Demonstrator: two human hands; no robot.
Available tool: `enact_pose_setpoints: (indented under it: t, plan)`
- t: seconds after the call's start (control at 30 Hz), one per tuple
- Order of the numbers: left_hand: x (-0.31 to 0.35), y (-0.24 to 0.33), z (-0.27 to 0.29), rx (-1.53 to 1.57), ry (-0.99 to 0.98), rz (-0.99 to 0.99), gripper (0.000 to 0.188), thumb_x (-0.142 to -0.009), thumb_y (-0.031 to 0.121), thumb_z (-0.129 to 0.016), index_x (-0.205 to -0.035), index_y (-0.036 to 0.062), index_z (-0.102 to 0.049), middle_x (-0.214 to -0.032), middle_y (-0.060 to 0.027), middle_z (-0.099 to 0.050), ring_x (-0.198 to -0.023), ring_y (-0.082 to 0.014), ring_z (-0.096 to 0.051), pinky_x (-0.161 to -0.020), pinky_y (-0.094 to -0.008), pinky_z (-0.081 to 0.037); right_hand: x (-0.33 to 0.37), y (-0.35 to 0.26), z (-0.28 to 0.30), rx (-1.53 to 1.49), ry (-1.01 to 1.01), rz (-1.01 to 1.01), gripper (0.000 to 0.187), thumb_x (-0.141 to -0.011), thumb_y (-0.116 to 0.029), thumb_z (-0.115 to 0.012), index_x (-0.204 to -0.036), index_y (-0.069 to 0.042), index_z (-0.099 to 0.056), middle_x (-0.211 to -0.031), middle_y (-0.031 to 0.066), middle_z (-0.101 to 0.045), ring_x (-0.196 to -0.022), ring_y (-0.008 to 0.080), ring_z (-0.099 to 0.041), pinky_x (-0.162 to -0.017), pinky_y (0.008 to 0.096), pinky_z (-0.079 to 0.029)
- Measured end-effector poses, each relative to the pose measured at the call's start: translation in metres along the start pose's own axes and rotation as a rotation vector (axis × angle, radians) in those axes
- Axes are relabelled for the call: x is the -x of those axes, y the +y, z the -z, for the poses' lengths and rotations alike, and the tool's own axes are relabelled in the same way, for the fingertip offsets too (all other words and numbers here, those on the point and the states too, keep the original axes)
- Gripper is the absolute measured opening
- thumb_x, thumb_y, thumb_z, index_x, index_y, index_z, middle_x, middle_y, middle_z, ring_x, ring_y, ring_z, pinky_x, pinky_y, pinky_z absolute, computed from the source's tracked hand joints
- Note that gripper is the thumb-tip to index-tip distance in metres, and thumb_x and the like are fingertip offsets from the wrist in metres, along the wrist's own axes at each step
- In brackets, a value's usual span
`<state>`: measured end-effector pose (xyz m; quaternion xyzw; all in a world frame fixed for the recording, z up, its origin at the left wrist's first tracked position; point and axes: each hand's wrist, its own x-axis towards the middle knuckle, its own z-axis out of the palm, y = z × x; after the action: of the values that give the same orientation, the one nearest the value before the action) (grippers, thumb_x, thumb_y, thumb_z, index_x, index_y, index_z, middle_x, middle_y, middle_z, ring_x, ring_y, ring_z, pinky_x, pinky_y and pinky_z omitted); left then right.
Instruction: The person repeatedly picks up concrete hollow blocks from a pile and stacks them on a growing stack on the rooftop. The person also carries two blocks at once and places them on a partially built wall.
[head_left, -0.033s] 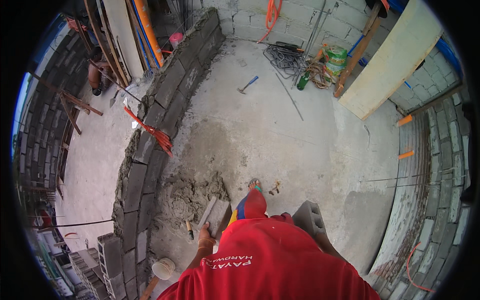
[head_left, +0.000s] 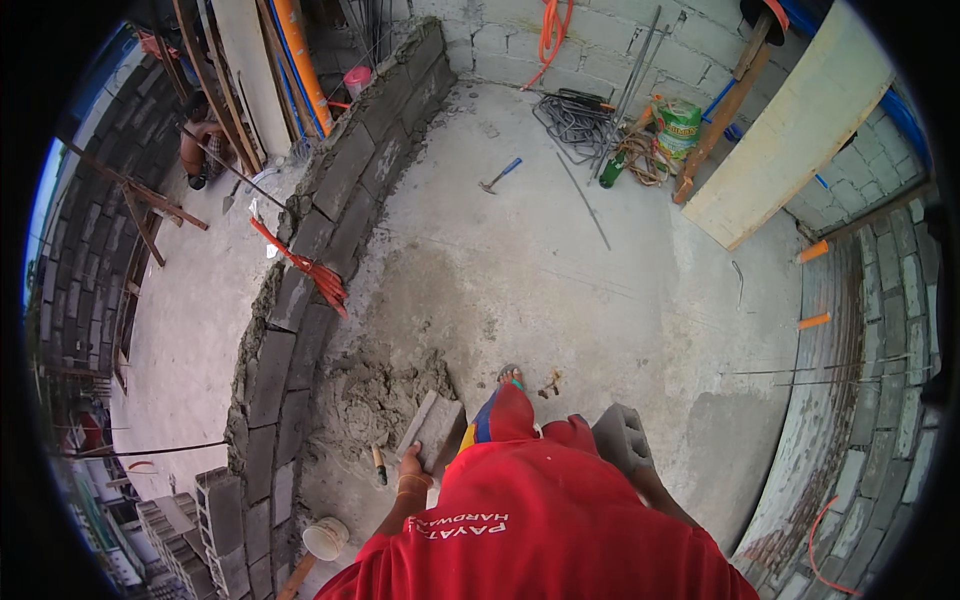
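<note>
My left hand [head_left: 411, 464] grips the near end of a grey concrete block [head_left: 436, 428], held tilted beside my left leg. Just past it lies a heap of wet mortar [head_left: 375, 395]. A trowel handle [head_left: 379, 464] sticks out of the mortar's near edge, apart from the hand. On the other side, my right forearm reaches to a hollow concrete block [head_left: 622, 437] with its open cells showing. That block is at the end of my right arm, and my right fingers are hidden behind it and the red shirt.
A low block wall [head_left: 290, 290] runs along the left, with a red strap bundle [head_left: 322, 280] over it. A white bucket [head_left: 325, 539] stands near lower left. Farther off lie a hammer [head_left: 501, 175], bent steel bars [head_left: 575, 125] and a leaning board [head_left: 790, 130]. A person [head_left: 203, 150] crouches beyond the wall.
The block in my left hand has tilted, so more of its broad face shows. The right block has shifted slightly to the right. The whole view has moved a little.
</note>
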<state>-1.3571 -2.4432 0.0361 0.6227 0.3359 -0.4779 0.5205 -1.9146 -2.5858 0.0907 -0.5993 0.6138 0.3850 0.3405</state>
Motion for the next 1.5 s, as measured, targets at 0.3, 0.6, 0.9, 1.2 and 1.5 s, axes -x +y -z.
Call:
enact_pose_setpoints:
  t: [0.3, 0.6, 0.9, 1.2, 1.5]
  plan:
    - [-0.017, 0.119, -0.296, -0.020, -0.109, -0.041, 0.055, -0.082, 0.033, -0.074, -0.128, 0.0046, -0.060, -0.126, -0.0141, -0.064, -0.109, -0.0323, -0.062, -0.099, -0.0440, -0.047, -0.173, -0.039, 0.278, 0.319, 0.088, 0.219, 0.031, -0.085, -0.034, -0.065, -0.092, -0.005, -0.075, -0.100, 0.0218, -0.072, -0.098, 0.0367, -0.069, -0.083, 0.0438, -0.055]
    - [-0.079, 0.189, -0.623, -0.127, -0.036, -0.179, 0.053, -0.084, 0.032, -0.073, -0.127, 0.0048, -0.062, -0.125, -0.0120, -0.065, -0.110, -0.0307, -0.062, -0.100, -0.0418, -0.046, -0.361, -0.142, 0.546, 0.018, 0.078, 0.109, 0.032, -0.082, -0.023, -0.071, -0.104, 0.000, -0.069, -0.109, 0.0212, -0.071, -0.103, 0.0350, -0.070, -0.088, 0.0444, -0.056]
    - [-0.175, 0.200, -0.892, -0.028, -0.122, -0.108, 0.049, -0.085, 0.026, -0.076, -0.128, 0.0073, -0.061, -0.127, -0.0073, -0.065, -0.113, -0.0272, -0.061, -0.103, -0.0409, -0.046, -0.522, -0.220, 0.706, -0.030, 0.111, 0.143, 0.029, -0.080, -0.016, -0.070, -0.106, -0.001, -0.070, -0.107, 0.0235, -0.071, -0.103, 0.0356, -0.071, -0.089, 0.0448, -0.057]
    - [-0.246, 0.176, -1.043, 0.216, -0.272, -0.057, 0.049, -0.086, 0.027, -0.077, -0.129, 0.0103, -0.061, -0.127, -0.0038, -0.065, -0.115, -0.0230, -0.062, -0.103, -0.0396, -0.048, -0.610, -0.278, 0.770, 0.070, 0.047, 0.260, 0.024, -0.080, -0.017, -0.069, -0.099, -0.006, -0.076, -0.109, 0.0189, -0.072, -0.103, 0.0342, -0.071, -0.088, 0.0432, -0.057]
    - [-0.252, 0.148, -1.016, 0.161, -0.222, -0.014, 0.048, -0.086, 0.026, -0.077, -0.128, 0.0095, -0.061, -0.126, -0.0057, -0.065, -0.115, -0.0249, -0.061, -0.106, -0.0385, -0.045, -0.635, -0.327, 0.819, 0.096, -0.017, 0.293, 0.025, -0.082, -0.020, -0.068, -0.100, -0.007, -0.077, -0.111, 0.0169, -0.073, -0.105, 0.0311, -0.071, -0.087, 0.0415, -0.057]
